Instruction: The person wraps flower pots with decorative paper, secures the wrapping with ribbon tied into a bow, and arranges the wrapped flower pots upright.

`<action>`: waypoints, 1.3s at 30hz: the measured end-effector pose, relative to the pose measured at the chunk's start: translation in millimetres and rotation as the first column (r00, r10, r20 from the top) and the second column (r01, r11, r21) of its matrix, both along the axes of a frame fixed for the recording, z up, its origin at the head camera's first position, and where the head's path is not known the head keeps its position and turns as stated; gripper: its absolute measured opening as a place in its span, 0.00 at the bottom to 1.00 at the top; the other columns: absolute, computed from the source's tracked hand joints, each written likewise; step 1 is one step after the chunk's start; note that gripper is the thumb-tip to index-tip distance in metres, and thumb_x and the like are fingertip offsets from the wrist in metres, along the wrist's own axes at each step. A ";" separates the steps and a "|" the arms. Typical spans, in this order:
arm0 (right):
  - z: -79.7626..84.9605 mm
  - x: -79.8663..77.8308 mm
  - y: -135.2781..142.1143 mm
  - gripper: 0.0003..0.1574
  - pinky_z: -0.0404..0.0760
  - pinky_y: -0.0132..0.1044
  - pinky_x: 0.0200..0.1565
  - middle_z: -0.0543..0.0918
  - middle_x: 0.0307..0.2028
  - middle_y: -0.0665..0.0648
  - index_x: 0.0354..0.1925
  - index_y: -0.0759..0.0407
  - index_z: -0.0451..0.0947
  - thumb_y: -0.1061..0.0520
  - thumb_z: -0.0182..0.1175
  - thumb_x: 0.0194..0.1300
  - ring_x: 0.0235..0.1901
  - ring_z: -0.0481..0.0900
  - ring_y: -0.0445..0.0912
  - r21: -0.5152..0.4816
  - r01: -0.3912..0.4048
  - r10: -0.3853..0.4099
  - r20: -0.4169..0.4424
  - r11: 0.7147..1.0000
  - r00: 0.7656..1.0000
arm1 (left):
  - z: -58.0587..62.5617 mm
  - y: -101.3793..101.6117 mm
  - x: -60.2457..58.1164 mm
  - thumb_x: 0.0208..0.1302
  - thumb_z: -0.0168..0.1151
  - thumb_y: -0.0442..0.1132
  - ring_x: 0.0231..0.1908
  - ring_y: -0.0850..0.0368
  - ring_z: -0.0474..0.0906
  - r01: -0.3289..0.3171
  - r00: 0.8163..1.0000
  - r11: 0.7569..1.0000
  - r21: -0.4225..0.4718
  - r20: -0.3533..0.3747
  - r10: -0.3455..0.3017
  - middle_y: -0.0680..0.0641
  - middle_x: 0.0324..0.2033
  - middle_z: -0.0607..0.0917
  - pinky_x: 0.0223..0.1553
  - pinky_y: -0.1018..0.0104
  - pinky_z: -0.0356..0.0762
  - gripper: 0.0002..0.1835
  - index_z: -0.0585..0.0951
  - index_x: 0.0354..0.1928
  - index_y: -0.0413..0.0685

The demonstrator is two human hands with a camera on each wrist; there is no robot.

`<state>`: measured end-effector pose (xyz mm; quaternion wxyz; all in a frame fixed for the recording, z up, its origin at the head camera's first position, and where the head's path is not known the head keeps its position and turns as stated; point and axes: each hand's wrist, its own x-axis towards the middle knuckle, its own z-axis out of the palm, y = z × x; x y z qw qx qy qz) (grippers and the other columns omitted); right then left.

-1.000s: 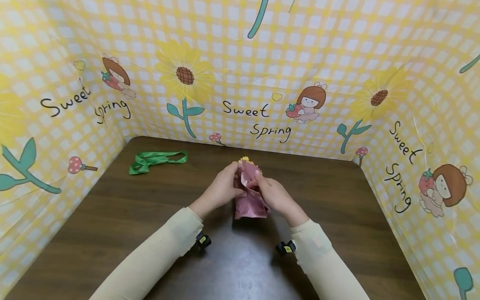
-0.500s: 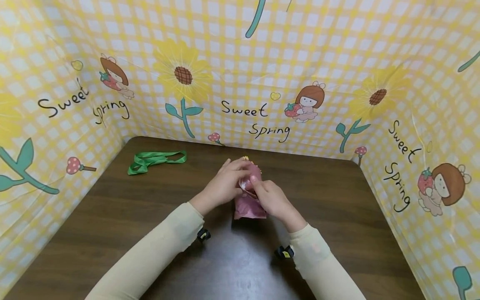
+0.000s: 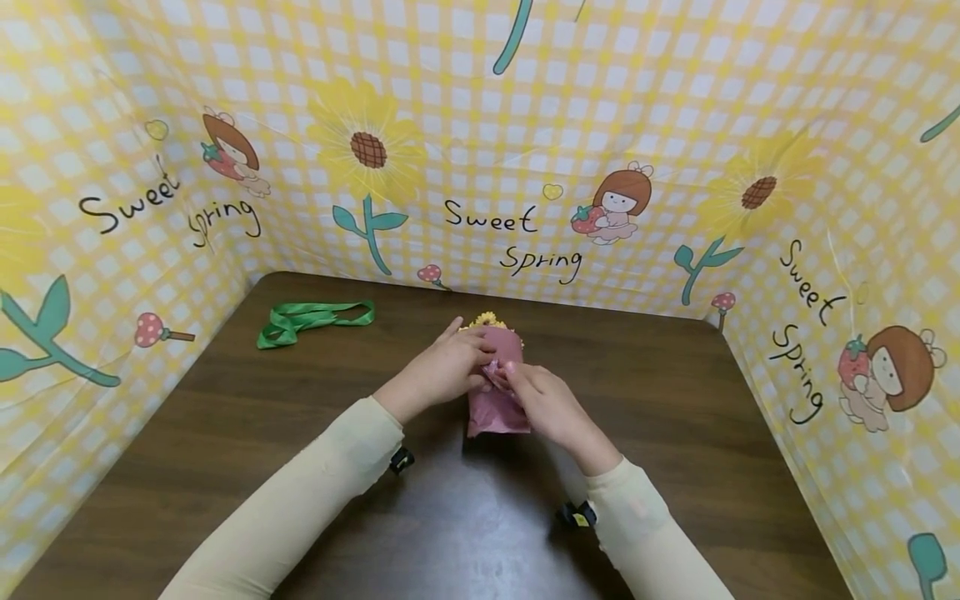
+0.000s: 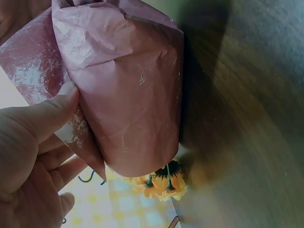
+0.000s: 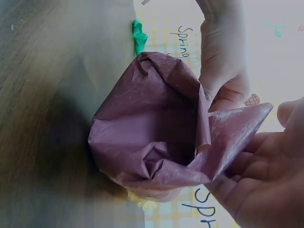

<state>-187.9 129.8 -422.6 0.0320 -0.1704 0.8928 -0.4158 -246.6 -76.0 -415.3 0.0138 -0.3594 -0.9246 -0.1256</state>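
The pink paper (image 3: 501,414) is on the desk (image 3: 465,525) between the two hands, wrapped round some yellow flowers (image 3: 486,319) that poke out of its far end, just past the fingers. The left hand (image 3: 442,367) pinches a loose flap of the paper, thumb in front and fingers behind, and the right hand (image 3: 553,404) has its fingers behind the flap too, but I cannot tell if it grips. Out past the left hand, well apart from it, lies a looped green ribbon (image 3: 315,317), and beyond both hands hangs a yellow checked cloth (image 3: 480,125) with sunflowers on it.
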 end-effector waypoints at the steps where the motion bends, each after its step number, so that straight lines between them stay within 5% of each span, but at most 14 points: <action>1: -0.7 0.6 1.2 0.36 0.71 0.53 0.67 0.82 0.63 0.53 0.65 0.52 0.80 0.35 0.38 0.82 0.64 0.76 0.50 -0.027 0.001 -0.001 0.018 1.000 1.000 | 0.3 -0.1 -0.3 0.64 0.72 0.44 0.71 0.46 0.70 0.014 1.000 1.000 0.004 0.005 -0.014 0.46 0.60 0.84 0.77 0.41 0.45 0.20 0.86 0.57 0.45; 6: -2.9 3.0 8.2 0.28 0.76 0.48 0.61 0.80 0.64 0.56 0.67 0.56 0.77 0.43 0.49 0.81 0.60 0.77 0.50 -0.149 -0.061 0.073 0.072 0.987 0.995 | -0.5 -2.7 -2.9 0.67 0.70 0.42 0.48 0.54 0.82 0.081 0.996 0.996 0.026 0.032 -0.082 0.49 0.46 0.87 0.61 0.55 0.77 0.13 0.88 0.49 0.47; 8: -3.7 2.9 11.7 0.27 0.76 0.45 0.60 0.78 0.66 0.59 0.69 0.59 0.74 0.49 0.52 0.80 0.61 0.76 0.52 -0.174 -0.116 0.128 0.063 0.978 0.990 | -1.5 -3.8 -3.4 0.67 0.70 0.43 0.42 0.56 0.80 0.095 0.995 0.995 0.026 0.028 -0.096 0.51 0.41 0.86 0.51 0.58 0.80 0.10 0.88 0.47 0.48; 11: -6.2 3.5 16.9 0.27 0.77 0.44 0.59 0.75 0.68 0.62 0.71 0.63 0.70 0.58 0.52 0.78 0.61 0.76 0.54 -0.206 -0.180 0.192 0.037 0.962 0.981 | -2.4 -3.7 -3.1 0.68 0.69 0.44 0.46 0.54 0.83 0.112 0.994 0.994 0.011 0.010 -0.112 0.51 0.46 0.88 0.54 0.56 0.80 0.13 0.88 0.51 0.48; 15: -11.5 9.5 20.9 0.34 0.77 0.49 0.63 0.76 0.67 0.63 0.70 0.65 0.71 0.66 0.58 0.65 0.64 0.77 0.55 -0.081 -0.172 0.165 -0.094 0.982 0.982 | -3.0 -2.7 -1.7 0.70 0.67 0.45 0.59 0.49 0.82 0.119 0.993 0.993 -0.016 0.000 -0.119 0.48 0.58 0.85 0.63 0.51 0.76 0.19 0.86 0.59 0.48; 18: -13.5 19.2 19.0 0.32 0.77 0.50 0.63 0.80 0.62 0.61 0.65 0.65 0.76 0.65 0.63 0.62 0.62 0.79 0.53 0.117 -0.061 0.090 -0.265 0.991 0.960 | -3.8 -2.7 -1.4 0.70 0.67 0.45 0.61 0.50 0.80 0.120 0.992 0.992 -0.030 -0.022 -0.121 0.48 0.60 0.85 0.64 0.53 0.75 0.17 0.87 0.57 0.50; 22: -14.2 34.5 12.0 0.21 0.84 0.47 0.51 0.85 0.47 0.57 0.54 0.61 0.84 0.63 0.68 0.62 0.48 0.85 0.52 0.264 0.132 0.001 -0.451 0.955 0.893 | -5.2 -1.9 -3.1 0.69 0.68 0.41 0.57 0.54 0.82 0.168 0.982 0.986 -0.017 -0.082 -0.168 0.49 0.55 0.86 0.60 0.57 0.79 0.10 0.89 0.49 0.50; 27: -17.4 43.8 5.9 0.09 0.84 0.44 0.34 0.77 0.33 0.54 0.37 0.59 0.83 0.67 0.70 0.58 0.33 0.81 0.51 0.303 0.276 -0.039 -0.605 0.912 0.795 | -3.6 0.2 -4.0 0.68 0.68 0.38 0.43 0.61 0.82 0.234 0.966 0.972 0.001 -0.109 -0.233 0.54 0.43 0.87 0.48 0.63 0.82 0.03 0.88 0.36 0.51; 34: -26.4 43.6 3.3 0.12 0.81 0.43 0.24 0.73 0.28 0.57 0.29 0.62 0.74 0.72 0.67 0.53 0.27 0.75 0.53 0.315 0.315 0.038 -0.758 0.895 0.651 | 1.7 -1.0 -2.2 0.66 0.67 0.36 0.32 0.61 0.77 0.190 0.981 0.980 -0.050 -0.036 -0.192 0.52 0.44 0.88 0.40 0.63 0.82 0.06 0.85 0.30 0.51; 39: -31.1 42.3 3.1 0.14 0.79 0.42 0.24 0.71 0.28 0.57 0.27 0.62 0.71 0.72 0.67 0.51 0.26 0.73 0.53 0.331 0.291 0.097 -0.792 0.897 0.603 | 5.2 0.2 0.8 0.61 0.69 0.48 0.28 0.61 0.75 0.137 0.990 0.988 -0.071 0.032 -0.135 0.50 0.52 0.88 0.38 0.63 0.80 0.10 0.81 0.26 0.56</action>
